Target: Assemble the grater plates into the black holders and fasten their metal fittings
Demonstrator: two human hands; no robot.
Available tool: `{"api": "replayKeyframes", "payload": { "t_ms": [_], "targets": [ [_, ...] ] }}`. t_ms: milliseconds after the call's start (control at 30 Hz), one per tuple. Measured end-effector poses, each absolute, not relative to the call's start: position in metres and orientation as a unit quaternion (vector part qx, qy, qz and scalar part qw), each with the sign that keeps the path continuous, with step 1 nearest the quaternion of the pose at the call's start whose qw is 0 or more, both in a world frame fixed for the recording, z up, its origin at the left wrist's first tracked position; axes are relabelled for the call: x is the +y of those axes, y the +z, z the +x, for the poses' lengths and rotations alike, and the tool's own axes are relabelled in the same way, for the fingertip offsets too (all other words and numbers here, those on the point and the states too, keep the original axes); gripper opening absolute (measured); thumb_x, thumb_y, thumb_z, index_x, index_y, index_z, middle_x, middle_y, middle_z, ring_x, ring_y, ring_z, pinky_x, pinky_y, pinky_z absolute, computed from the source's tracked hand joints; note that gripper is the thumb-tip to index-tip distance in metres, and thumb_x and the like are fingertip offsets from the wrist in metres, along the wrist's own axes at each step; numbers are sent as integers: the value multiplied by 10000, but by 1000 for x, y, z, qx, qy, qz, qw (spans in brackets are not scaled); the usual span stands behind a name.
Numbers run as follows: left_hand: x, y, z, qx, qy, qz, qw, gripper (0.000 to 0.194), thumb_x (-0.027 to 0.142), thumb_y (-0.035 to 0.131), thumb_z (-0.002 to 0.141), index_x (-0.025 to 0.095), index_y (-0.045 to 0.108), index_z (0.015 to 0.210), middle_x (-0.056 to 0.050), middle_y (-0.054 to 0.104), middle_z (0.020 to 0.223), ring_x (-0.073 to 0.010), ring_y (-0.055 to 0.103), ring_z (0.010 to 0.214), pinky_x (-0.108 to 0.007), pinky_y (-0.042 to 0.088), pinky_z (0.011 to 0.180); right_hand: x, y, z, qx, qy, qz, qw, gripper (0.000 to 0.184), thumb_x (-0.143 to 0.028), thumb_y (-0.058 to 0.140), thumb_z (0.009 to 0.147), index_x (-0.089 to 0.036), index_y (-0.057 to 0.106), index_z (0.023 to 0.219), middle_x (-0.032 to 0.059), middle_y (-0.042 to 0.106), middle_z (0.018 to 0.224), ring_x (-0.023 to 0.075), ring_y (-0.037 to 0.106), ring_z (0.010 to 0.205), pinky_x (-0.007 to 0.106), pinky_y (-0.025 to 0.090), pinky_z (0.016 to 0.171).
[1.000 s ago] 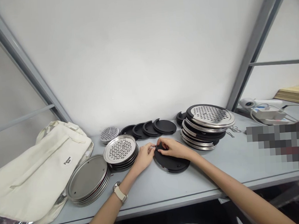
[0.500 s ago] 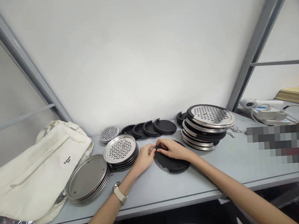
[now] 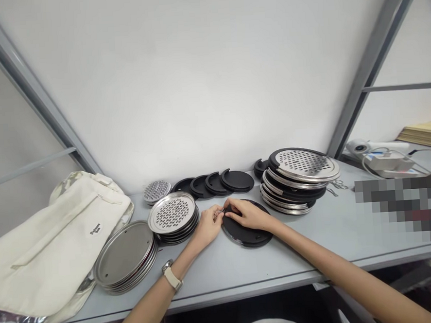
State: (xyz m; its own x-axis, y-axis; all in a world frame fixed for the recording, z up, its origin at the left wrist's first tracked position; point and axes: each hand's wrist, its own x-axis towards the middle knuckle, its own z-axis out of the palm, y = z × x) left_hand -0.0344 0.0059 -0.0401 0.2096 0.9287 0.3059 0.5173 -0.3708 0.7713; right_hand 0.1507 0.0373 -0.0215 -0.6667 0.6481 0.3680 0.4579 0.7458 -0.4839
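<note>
On the table in front of me lies a black round disc (image 3: 249, 230) with a raised rim and a small hole. My left hand (image 3: 211, 222) is closed in a pinch at the disc's left edge, on a small shiny wire piece that is mostly hidden by the fingers. My right hand (image 3: 248, 214) reaches over the disc from the right, thumb and fingertips pinched together on its upper left edge, against the left fingertips. Just left of my left hand stands a stack of round metal graters (image 3: 173, 214) with black discs under the top one.
Flat metal discs (image 3: 126, 252) are stacked at left beside a cream cloth bag (image 3: 60, 244). Black notched discs (image 3: 237, 180) overlap along the wall near a small grater (image 3: 157, 190). A tall grater stack (image 3: 303, 165) stands right, with wire clips (image 3: 337, 187) behind it.
The view has shifted slightly. Both hands stay at the disc's edge, with only slight finger movement around the small wire piece.
</note>
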Motion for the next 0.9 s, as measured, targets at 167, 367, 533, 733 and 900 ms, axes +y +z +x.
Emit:
{"api": "replayKeyframes", "payload": {
  "t_ms": [167, 367, 533, 733, 900],
  "targets": [
    [5, -39, -34, 498, 389, 735, 245, 180, 207, 496, 829, 132, 621, 936, -4, 581, 645, -121, 516, 567, -213, 377, 546, 38, -23, 150, -896, 174, -306, 269, 151, -303, 482, 894, -195, 502, 997, -23, 477, 688, 137, 450, 627, 247, 352, 606],
    [4, -39, -33, 507, 380, 738, 232, 178, 188, 478, 831, 135, 607, 942, -3, 591, 666, -113, 517, 569, -212, 374, 557, 37, -22, 150, -896, 173, -304, 275, 133, -281, 489, 889, -190, 500, 984, -17, 497, 709, 134, 455, 631, 242, 349, 603],
    [3, -36, -32, 517, 371, 736, 230, 160, 175, 474, 830, 125, 596, 922, 7, 557, 626, -108, 498, 551, -206, 354, 540, 36, -22, 149, -897, 169, -302, 275, 119, -261, 493, 886, -191, 499, 982, -12, 509, 726, 136, 463, 642, 244, 356, 613],
    [-1, -31, -30, 521, 352, 745, 225, 148, 161, 456, 837, 129, 584, 904, 22, 529, 591, -104, 478, 526, -204, 321, 517, 36, -22, 149, -899, 168, -299, 273, 114, -247, 492, 886, -191, 497, 985, -10, 513, 731, 135, 464, 643, 241, 355, 610],
    [-6, -25, -28, 520, 351, 748, 214, 130, 152, 443, 843, 132, 569, 869, 29, 504, 581, -101, 455, 520, -206, 313, 522, 36, -22, 149, -900, 165, -299, 271, 120, -247, 488, 887, -189, 495, 991, -11, 508, 724, 136, 465, 641, 242, 357, 611]
  ]
}}
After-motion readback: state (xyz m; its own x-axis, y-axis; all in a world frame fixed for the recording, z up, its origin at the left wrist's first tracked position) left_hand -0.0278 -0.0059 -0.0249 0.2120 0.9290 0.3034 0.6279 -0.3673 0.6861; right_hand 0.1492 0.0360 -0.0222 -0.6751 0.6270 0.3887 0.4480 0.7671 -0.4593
